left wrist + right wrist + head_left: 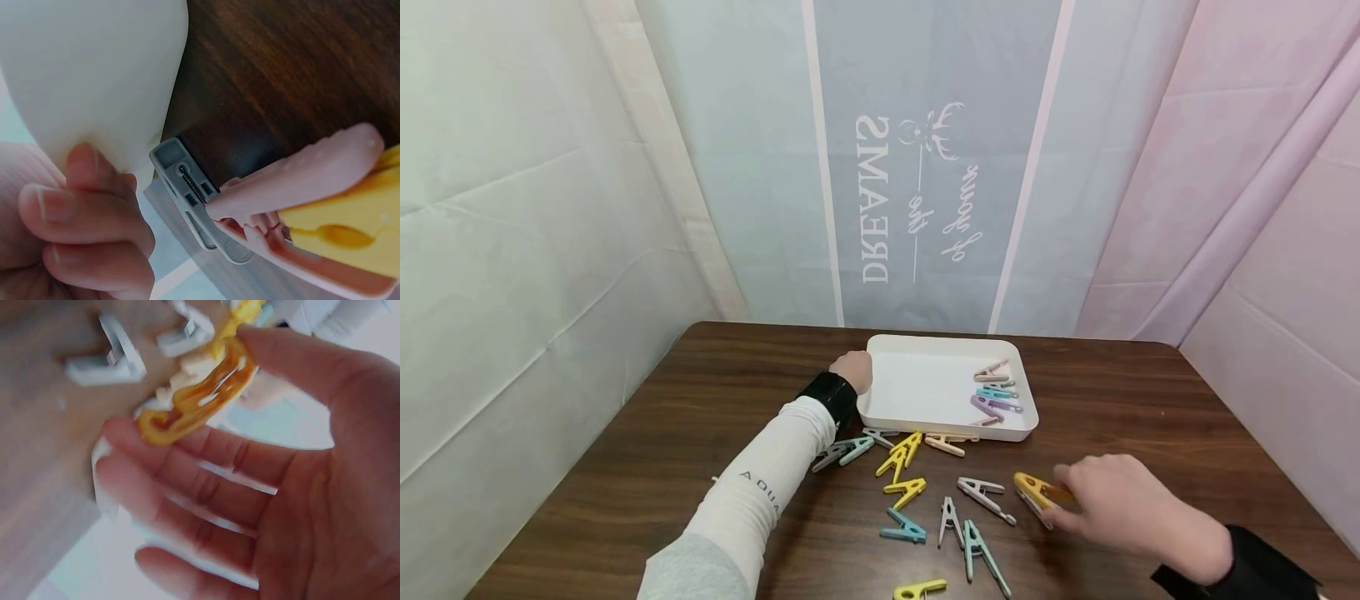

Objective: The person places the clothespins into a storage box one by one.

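Note:
My left hand (853, 371) grips the left rim of a white tray (925, 342), its fingers curled at the edge in the left wrist view. Pinched between the thumb and fingers of my right hand (1123, 507) is an orange-yellow clothespin (197, 397), to the right of the loose pins on the table. Inside the tray, along its right side, lie several clothespins, among them a purple one (996, 404) and a turquoise one (995, 392). Close by my left hand, a grey clothespin (178, 178) and a pink one (300, 178) show in the left wrist view.
On the brown wooden table (715, 417), several loose clothespins spread in front of the tray: yellow pins (907, 492), a blue pin (904, 527), a pale green pin (976, 550) and a whitish pin (985, 496). Fabric curtains (940, 308) hang behind the table and at both sides.

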### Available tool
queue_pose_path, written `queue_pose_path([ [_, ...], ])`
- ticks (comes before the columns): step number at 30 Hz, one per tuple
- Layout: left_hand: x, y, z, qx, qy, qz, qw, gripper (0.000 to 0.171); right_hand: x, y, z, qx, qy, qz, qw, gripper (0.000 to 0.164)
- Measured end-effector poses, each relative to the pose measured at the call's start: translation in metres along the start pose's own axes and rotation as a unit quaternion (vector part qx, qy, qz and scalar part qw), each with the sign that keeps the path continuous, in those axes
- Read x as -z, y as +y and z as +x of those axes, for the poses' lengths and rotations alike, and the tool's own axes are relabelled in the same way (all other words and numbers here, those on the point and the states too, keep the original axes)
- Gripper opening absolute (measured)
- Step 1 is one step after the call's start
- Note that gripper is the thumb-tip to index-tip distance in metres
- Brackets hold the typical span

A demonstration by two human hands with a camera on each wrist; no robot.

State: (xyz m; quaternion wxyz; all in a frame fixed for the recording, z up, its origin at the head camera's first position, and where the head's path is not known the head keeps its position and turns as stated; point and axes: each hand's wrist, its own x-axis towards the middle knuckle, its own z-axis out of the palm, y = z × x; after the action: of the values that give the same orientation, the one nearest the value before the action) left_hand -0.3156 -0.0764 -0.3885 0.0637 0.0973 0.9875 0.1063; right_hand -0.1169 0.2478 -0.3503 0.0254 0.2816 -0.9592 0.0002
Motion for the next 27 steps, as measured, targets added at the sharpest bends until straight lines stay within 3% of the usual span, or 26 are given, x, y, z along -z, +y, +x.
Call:
queue_pose_path([
  [6, -0.002, -0.002, 0.003, -0.001, 0.001, -0.003, 1.0000, 0.024, 0.027, 0.015, 0.031, 0.005, -0.006, 0.039, 0.999, 0.033],
  [12, -0.006, -0.005, 0.009, -0.004, 0.001, 0.002, 1.0000, 0.025, 0.044, 0.031, 0.071, 0.003, -0.005, 0.043, 0.999, 0.031],
  [27, -0.004, -0.004, 0.008, 0.000, -0.004, 0.007, 1.0000, 0.023, 0.031, 0.067, 0.160, -0.003, -0.042, 0.010, 0.999, 0.025],
])
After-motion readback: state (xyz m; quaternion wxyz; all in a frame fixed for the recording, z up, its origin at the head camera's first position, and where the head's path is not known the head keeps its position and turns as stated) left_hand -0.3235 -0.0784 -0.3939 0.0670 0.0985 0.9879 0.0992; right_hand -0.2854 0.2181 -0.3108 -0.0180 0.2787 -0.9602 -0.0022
